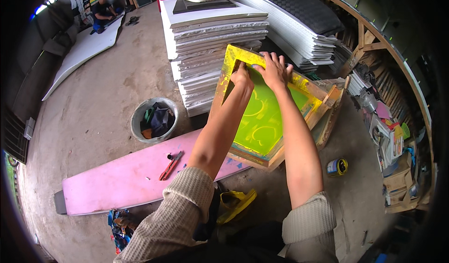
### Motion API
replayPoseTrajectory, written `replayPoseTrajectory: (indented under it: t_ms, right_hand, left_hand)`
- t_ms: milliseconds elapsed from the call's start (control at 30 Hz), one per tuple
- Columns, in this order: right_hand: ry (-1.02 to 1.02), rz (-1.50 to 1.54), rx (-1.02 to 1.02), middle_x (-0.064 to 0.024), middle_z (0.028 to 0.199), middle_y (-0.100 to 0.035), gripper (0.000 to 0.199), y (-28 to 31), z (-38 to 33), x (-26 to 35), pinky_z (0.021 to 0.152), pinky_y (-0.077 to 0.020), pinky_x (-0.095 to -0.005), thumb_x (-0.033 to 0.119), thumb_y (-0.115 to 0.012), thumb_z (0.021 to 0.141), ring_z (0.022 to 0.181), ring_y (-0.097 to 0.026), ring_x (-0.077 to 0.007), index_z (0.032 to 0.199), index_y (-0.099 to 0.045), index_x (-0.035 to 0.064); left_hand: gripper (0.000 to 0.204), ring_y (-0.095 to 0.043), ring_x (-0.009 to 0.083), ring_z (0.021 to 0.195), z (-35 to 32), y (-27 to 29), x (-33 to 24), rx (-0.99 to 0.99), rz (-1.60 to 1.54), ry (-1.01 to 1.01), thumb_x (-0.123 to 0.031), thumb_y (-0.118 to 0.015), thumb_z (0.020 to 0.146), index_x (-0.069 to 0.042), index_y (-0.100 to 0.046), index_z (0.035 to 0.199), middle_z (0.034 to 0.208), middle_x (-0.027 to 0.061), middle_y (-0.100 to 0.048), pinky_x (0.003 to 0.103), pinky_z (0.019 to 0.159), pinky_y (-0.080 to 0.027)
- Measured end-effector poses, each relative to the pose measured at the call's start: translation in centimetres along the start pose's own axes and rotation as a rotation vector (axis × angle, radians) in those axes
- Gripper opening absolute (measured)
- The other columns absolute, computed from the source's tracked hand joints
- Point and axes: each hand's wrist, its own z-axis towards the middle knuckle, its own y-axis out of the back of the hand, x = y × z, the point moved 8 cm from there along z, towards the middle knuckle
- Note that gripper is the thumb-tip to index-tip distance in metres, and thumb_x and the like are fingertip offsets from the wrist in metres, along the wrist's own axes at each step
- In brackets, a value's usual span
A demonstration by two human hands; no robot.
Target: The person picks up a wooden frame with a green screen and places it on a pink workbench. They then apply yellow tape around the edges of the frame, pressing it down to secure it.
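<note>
I am working in a rough screen-printing workshop: I am standing on a bare concrete floor, white foam sheets are stacking up beside me, a yellow-stained wooden printing frame is leaning there, and cluttered timber shelving is lining the wall.

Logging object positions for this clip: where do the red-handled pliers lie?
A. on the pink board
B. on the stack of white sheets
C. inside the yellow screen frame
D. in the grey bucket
A: the red-handled pliers lie flat on the pink board, below the grey bucket and left of the person's left forearm.
</note>
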Motion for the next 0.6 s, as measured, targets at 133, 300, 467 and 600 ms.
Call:
replayPoseTrajectory:
  t_ms: [133,300,467,600]
  right_hand:
    - [0.01,0.002,-0.009,0.0012,0.11,-0.051,0.048,0.5,0.4,0.2,0.082,-0.0286,-0.0468,0.049,-0.058,0.078,0.106,-0.043,-0.0204,0.118,-0.05,0.0242]
    - [0.026,0.023,-0.023,0.0006,0.112,-0.05,0.049,0.0,0.7,1.4,0.085,-0.0277,-0.0479,0.049,-0.059,0.078,0.108,-0.043,-0.0205,0.118,-0.049,0.0248]
    - [-0.002,0.015,0.027,0.001,0.114,-0.05,0.05,0.1,1.0,1.1,0.085,-0.027,-0.0467,0.052,-0.057,0.078,0.107,-0.043,-0.0199,0.12,-0.048,0.0255]
    - [-0.007,-0.026,0.011,0.0008,0.114,-0.05,0.051,-0.1,0.7,-0.2,0.083,-0.0275,-0.0466,0.052,-0.056,0.079,0.107,-0.043,-0.0202,0.121,-0.048,0.0253]
  left_hand:
    - [0.015,-0.055,0.0126,0.063,-0.8,-0.1,-0.9,-0.049,-0.026,-0.117,-0.01,-0.058,0.086,-0.001,-0.06,0.098,0.086,0.0043,-0.063,0.028,0.057,-0.045]
    - [0.019,-0.056,0.0133,0.066,-1.0,1.6,-1.8,-0.085,0.252,-0.342,-0.017,-0.062,0.085,0.001,-0.062,0.092,0.081,0.0057,-0.063,0.026,0.06,-0.046]
    - [0.025,-0.052,0.0127,0.067,-1.0,1.1,-2.3,-0.068,0.365,-0.257,-0.026,-0.062,0.086,-0.004,-0.057,0.096,0.083,0.0039,-0.059,0.028,0.061,-0.044]
    - [0.02,-0.055,0.0121,0.067,-2.6,0.4,-0.1,-0.054,0.106,-0.054,-0.025,-0.06,0.086,-0.006,-0.06,0.092,0.083,0.0036,-0.063,0.026,0.058,-0.042]
